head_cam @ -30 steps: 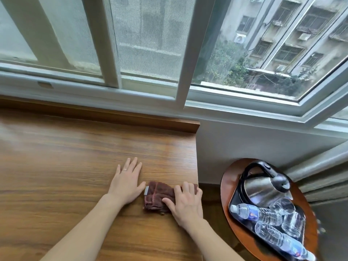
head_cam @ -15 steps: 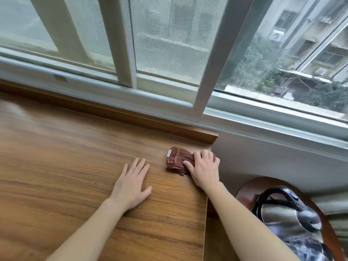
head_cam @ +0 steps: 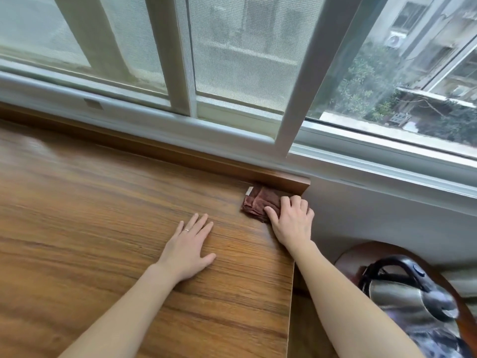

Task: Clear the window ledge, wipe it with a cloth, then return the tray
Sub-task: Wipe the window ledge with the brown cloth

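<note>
**Mia:** What is on the left?

**Sam:** The long wooden window ledge. It looks bare. The left hand lies flat on it with the fingers straight. Its grip is released. It holds nothing, and I think it just props the person up.

**Mia:** And next to it?

**Sam:** The brown cloth. It sits in the far right corner of the ledge, right up against the wooden strip under the window. The right hand presses down on it. The fingers bend over the cloth, so I would say that grip is grasping the cloth.

**Mia:** So what step is this?

**Sam:** Wiping, I think. The ledge is already cleared.

**Mia:** How do you wipe well here?

**Sam:** Push the cloth tight into the corner, where dust likes to hide. Keep the hand flat and heavy on it. Then pull it in long lines, each line touching the last one. Don't let the cloth slip off the right edge.

**Mia:** What is far right?

**Sam:** A kettle on a round side table, lower than the ledge. I cannot see the tray clearly from here. It should go back on the ledge when the wiping is done.
</note>
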Demonstrator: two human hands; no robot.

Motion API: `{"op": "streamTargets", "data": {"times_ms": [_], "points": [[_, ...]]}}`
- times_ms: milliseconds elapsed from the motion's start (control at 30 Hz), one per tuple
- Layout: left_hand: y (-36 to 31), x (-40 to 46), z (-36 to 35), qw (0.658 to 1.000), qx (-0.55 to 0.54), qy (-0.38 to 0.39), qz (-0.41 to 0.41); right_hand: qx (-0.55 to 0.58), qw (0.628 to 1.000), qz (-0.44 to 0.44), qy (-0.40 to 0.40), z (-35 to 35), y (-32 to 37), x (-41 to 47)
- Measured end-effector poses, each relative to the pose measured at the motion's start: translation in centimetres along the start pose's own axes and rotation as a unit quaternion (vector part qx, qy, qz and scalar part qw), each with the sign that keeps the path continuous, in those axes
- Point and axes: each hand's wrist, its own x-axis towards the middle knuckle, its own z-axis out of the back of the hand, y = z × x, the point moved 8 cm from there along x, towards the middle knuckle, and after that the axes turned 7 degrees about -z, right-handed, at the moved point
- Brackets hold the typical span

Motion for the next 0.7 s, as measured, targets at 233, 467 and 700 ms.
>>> {"op": "streamTargets", "data": {"times_ms": [233,467,700], "points": [[-0.5,-0.3,0.0,1.000,-0.021,0.005,0.021,0.023,1.000,-0.019,0.011,0.7,-0.6,-7.6],[-1.1,-3.6,-1.4,1.000,-0.009,0.002,-0.002,0.040,0.998,-0.046,-0.006,1.9,-0.9,-17.1],[-1.1,-8.0,-3.0,0.999,-0.001,-0.003,-0.049,0.018,0.996,-0.085,-0.005,3.5,-0.5,-26.2]]}}
